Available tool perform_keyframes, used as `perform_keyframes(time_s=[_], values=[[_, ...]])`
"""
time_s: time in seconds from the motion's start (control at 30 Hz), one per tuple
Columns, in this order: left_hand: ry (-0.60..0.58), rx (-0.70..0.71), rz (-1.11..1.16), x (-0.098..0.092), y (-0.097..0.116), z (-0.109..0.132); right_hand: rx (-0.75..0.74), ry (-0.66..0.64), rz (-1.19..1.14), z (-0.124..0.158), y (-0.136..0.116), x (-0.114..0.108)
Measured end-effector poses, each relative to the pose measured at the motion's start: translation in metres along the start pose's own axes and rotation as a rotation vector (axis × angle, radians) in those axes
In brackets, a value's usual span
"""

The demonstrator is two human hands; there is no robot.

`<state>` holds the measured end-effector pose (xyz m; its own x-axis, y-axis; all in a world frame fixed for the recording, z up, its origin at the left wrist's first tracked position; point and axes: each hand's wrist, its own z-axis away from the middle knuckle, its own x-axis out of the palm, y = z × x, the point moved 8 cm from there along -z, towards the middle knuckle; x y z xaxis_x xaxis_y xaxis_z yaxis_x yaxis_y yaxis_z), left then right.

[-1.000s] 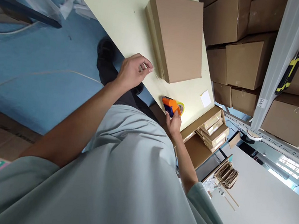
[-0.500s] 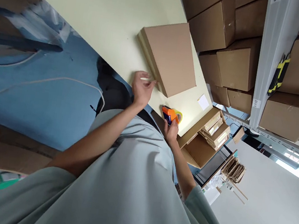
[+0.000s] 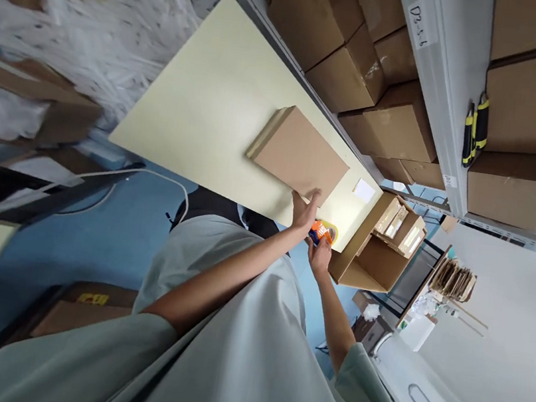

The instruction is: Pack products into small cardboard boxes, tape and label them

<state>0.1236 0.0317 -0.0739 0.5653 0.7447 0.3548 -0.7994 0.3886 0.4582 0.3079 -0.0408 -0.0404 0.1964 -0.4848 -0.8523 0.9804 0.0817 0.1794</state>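
Note:
A flat brown cardboard box [image 3: 303,151] lies closed on the pale yellow table [image 3: 197,96]. My left hand [image 3: 303,212] touches the box at its near right corner, fingers apart, the thumb and fingertips against the edge. Just to the right, my right hand [image 3: 321,255] grips an orange and blue tape dispenser [image 3: 320,231] with a yellow-rimmed roll in it. The dispenser is at the table's near edge, close to my left hand. Part of its handle is hidden by my fingers.
A white label sheet [image 3: 364,190] lies beyond the box. An open carton [image 3: 363,269] holding smaller boxes stands at the table's right end. Stacked cartons [image 3: 347,78] fill the shelf behind, with two yellow-black cutters [image 3: 474,131] on its beam. White packing scraps [image 3: 81,32] lie left.
My left hand has moved right along the box's near side to its corner, closer to the dispenser. My right hand still holds the dispenser. The camera view has shifted, showing more at left.

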Motion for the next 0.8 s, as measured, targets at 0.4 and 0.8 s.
perform_keyframes(time_s=[0.4, 0.8], values=[[-0.006, 0.226, -0.156, -0.05, 0.053, -0.052, -0.252, -0.062, 0.005, -0.017, -0.032, -0.004], [0.012, 0.375, -0.364, -0.094, 0.097, -0.075, -0.468, -0.142, -0.073, -0.04, -0.01, -0.005]])
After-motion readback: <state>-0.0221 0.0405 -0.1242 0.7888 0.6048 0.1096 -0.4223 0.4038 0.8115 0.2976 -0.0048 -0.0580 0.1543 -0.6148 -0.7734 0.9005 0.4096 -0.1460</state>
